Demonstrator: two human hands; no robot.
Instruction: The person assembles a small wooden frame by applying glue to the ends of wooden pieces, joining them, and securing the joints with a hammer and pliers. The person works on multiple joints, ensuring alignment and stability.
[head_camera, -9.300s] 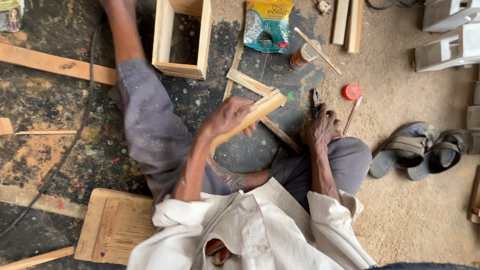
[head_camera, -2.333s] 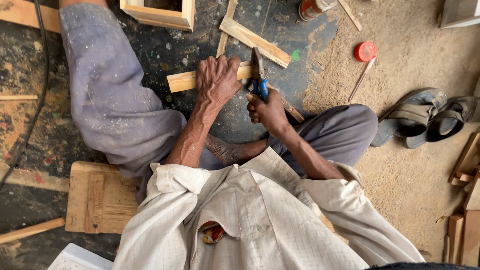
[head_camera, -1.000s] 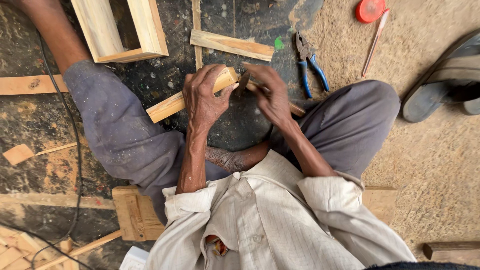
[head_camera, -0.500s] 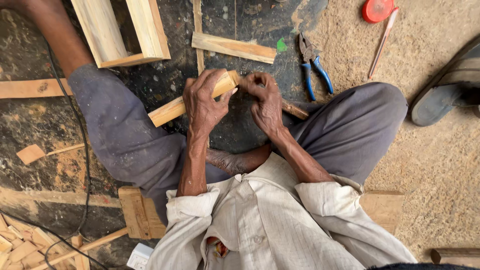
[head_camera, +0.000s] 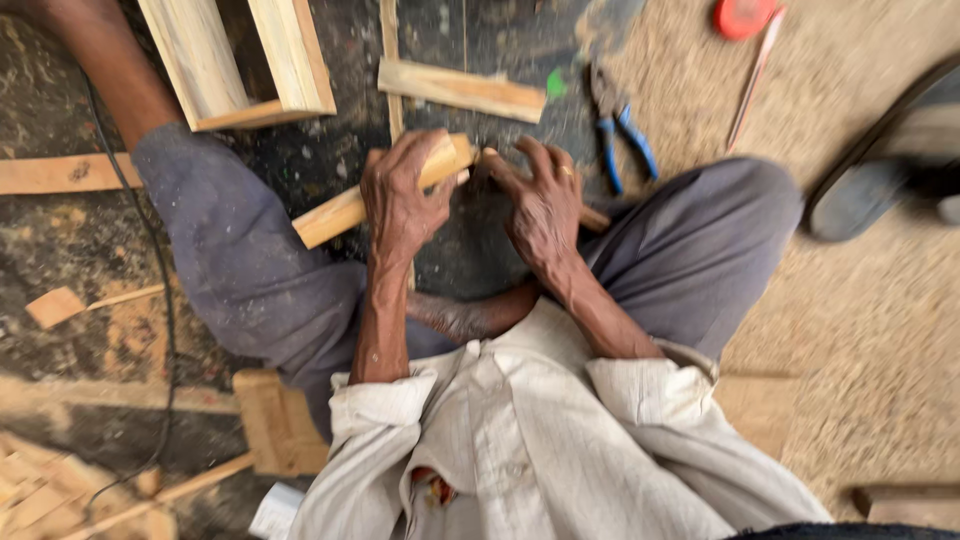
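I sit on the floor with my knees apart. My left hand (head_camera: 402, 197) is wrapped around a pale wooden strip (head_camera: 330, 213) that slants across the dark floor between my legs. My right hand (head_camera: 540, 203) is at the strip's upper right end, its thumb and fingertips pinched against the wood. Whether anything small sits between those fingertips is hidden. Blue-handled pliers (head_camera: 620, 130) lie on the floor just beyond my right hand, apart from it.
An open wooden frame (head_camera: 245, 65) stands at the top left, with a short wooden piece (head_camera: 460, 90) beside it. A red lid (head_camera: 740, 15), a thin stick (head_camera: 755, 75) and a sandal (head_camera: 880, 170) lie on the sawdust at right. A black cable (head_camera: 160, 300) runs down the left.
My right hand has put the pliers down on the floor and gone to the strip's end. Over the last second both hands stay on the strip, barely moving.
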